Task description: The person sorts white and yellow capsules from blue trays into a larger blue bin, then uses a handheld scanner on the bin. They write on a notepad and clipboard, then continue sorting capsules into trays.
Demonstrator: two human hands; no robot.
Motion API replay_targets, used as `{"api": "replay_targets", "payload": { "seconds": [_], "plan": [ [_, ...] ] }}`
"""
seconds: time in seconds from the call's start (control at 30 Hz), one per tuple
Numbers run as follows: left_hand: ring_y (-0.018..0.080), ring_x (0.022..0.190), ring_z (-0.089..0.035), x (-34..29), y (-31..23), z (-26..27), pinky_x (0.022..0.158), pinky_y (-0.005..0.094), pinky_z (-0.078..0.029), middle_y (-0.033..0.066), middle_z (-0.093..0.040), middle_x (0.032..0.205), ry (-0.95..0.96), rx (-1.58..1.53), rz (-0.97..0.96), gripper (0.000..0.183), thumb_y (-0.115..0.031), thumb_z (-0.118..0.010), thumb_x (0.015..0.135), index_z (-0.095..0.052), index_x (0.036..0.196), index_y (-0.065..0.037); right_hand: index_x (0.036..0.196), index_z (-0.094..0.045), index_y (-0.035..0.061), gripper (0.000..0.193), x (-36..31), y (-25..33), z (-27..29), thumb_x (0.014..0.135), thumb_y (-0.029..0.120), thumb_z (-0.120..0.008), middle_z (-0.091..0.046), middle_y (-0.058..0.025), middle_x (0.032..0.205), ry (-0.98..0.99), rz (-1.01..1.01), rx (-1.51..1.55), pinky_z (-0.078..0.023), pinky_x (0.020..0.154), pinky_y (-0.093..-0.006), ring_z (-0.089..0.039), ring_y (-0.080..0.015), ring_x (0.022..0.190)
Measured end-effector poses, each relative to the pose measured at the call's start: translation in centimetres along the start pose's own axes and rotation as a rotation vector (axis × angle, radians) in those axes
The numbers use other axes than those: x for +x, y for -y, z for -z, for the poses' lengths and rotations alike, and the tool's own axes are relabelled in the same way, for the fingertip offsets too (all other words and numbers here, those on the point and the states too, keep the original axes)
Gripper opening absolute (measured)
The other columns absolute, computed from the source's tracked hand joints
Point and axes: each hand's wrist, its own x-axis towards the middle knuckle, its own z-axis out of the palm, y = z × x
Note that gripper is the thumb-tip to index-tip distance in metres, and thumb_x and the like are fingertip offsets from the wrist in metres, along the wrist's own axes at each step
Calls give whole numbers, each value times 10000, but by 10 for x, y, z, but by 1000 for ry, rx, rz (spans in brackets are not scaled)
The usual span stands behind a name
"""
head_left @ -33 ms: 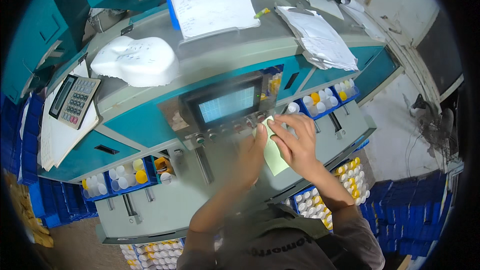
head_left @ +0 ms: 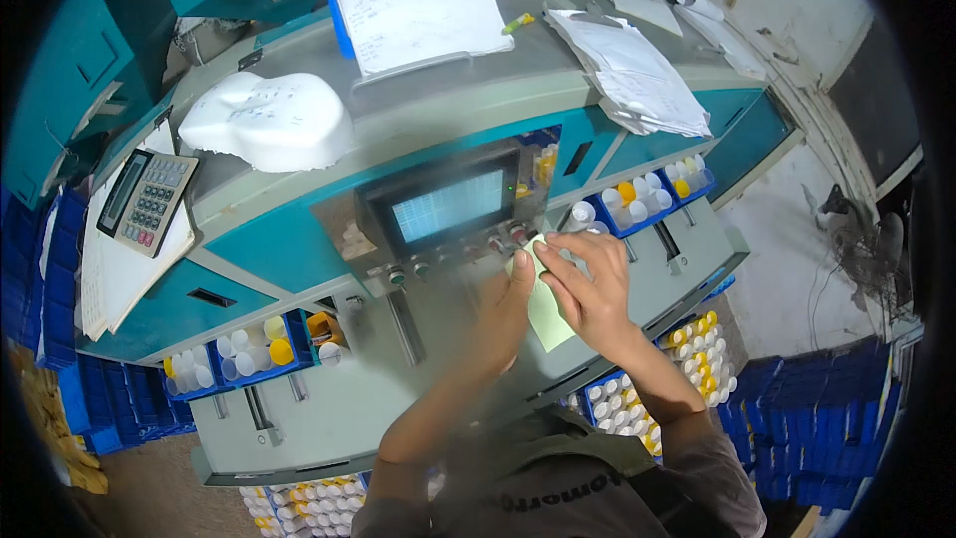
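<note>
A pale green slip of paper [head_left: 549, 321] is held between my two hands, above the grey ledge of the machine. My right hand [head_left: 596, 289] pinches its upper part between thumb and fingers, and the lower end hangs free. On the paper's left edge rests the thumb of my left hand [head_left: 501, 324], whose fingers look closed behind it; that hand is blurred. Just beyond my hands is a control panel with a lit screen [head_left: 448, 207] and several knobs.
Blue bins of white and yellow spools [head_left: 637, 202] stand right, with a similar bin [head_left: 249, 349] left. A calculator [head_left: 149, 202] lies on papers. Atop the machine are a white moulded piece [head_left: 267, 120], a clipboard sheet [head_left: 413, 5] and stacked papers [head_left: 637, 75]. Trays of spools [head_left: 622, 409] sit below.
</note>
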Motion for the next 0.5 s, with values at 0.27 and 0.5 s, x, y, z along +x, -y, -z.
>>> {"api": "replay_targets", "payload": {
  "seconds": [0.27, 0.5],
  "plan": [
    [100, 1010, -525, -40, 33, -32, 857, 289, -414, 56, -584, 1053, 97, 22, 123, 564, -524, -375, 1001, -564, 1152, -14, 1043, -704, 42, 329, -53, 13, 31, 716, 48, -735, -641, -85, 1062, -58, -117, 28, -439, 798, -364, -592, -245, 875],
    [106, 991, -572, -59, 69, -83, 867, 287, -447, 52, -610, 1032, 254, -308, 146, 521, -492, -333, 1018, -539, 1169, -37, 941, -734, 71, 249, -100, 15, 82, 697, 21, -740, -638, -87, 1035, -141, -162, -17, -453, 777, -348, -591, -247, 891]
  ]
}}
